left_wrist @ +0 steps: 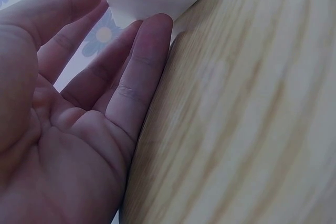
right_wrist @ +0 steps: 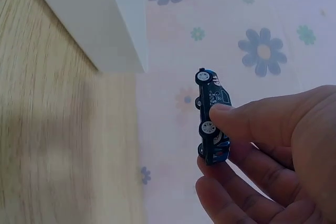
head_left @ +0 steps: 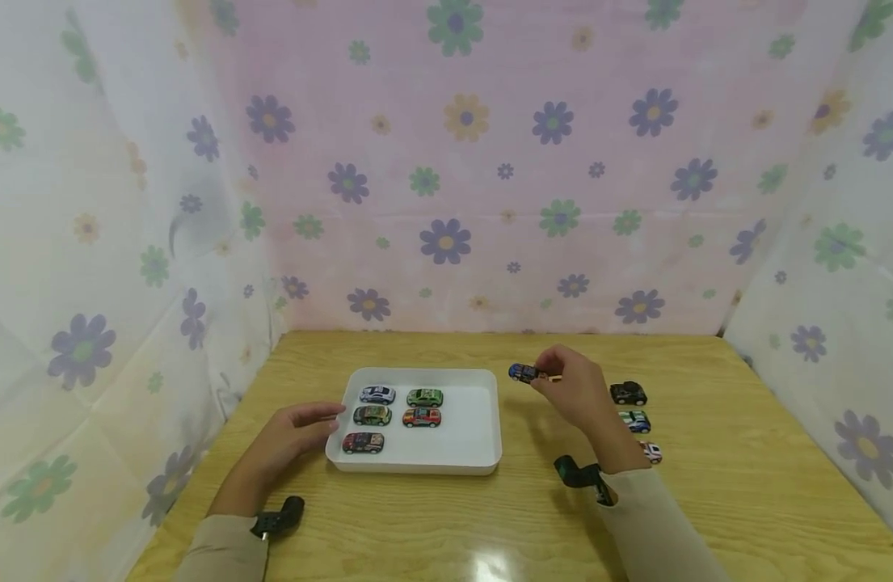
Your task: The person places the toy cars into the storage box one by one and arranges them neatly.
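Note:
My right hand pinches a dark blue and black toy car between thumb and fingers, above the table to the right of the white tray. The right wrist view shows the car tilted on end, its white-hubbed wheels facing left. My left hand rests beside the tray's left side with fingers loosely extended; in the left wrist view its fingertips touch the tray's outer wall. Inside the tray are a white car, a green car, a red-orange car and others.
Right of the tray, partly behind my right forearm, a black toy car, a green-and-white one and a white-and-red one stand in a column. Flowered cloth encloses the wooden table at the back and sides.

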The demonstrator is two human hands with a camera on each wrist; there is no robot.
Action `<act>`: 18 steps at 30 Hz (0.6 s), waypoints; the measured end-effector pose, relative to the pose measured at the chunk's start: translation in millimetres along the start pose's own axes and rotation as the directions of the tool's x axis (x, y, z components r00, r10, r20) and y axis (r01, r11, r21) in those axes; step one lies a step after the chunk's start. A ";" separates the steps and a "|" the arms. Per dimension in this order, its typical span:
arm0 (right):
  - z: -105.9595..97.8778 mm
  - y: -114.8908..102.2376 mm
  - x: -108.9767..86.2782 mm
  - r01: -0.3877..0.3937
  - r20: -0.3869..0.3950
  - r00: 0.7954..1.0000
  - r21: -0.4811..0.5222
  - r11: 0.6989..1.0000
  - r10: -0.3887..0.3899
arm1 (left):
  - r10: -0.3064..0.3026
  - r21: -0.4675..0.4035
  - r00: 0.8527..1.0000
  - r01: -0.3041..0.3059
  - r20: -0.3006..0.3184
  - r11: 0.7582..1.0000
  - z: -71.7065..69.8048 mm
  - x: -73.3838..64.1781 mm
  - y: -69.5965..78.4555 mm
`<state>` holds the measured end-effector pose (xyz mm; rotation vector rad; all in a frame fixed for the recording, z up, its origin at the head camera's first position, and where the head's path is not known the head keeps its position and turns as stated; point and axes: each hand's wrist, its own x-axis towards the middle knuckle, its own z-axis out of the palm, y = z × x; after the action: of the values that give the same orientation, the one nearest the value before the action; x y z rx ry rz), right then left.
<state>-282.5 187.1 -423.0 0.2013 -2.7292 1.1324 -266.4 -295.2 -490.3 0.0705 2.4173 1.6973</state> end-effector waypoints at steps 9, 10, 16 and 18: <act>6.8 -30.9 5.1 0.108 0.064 0.992 -0.020 0.994 -0.106 | 0.009 0.020 1.000 -0.009 0.004 1.000 0.9 1.5 2.3; 7.7 -34.4 5.3 0.120 0.069 0.991 -0.021 0.993 -0.118 | 0.008 0.020 1.000 -0.009 0.006 1.000 1.0 1.9 2.3; 16.9 -55.3 5.0 0.168 0.106 0.980 0.002 0.986 -0.167 | 0.001 0.026 1.000 -0.001 0.002 1.000 1.5 0.1 3.2; 22.4 -61.6 4.8 0.172 0.125 0.977 0.008 0.985 -0.172 | 0.005 0.043 1.000 -0.005 -0.006 0.999 0.4 -2.2 2.9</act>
<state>-277.8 127.7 -395.1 0.5149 -2.7550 1.1028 -264.4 -294.2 -487.4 0.0776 2.4597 1.6506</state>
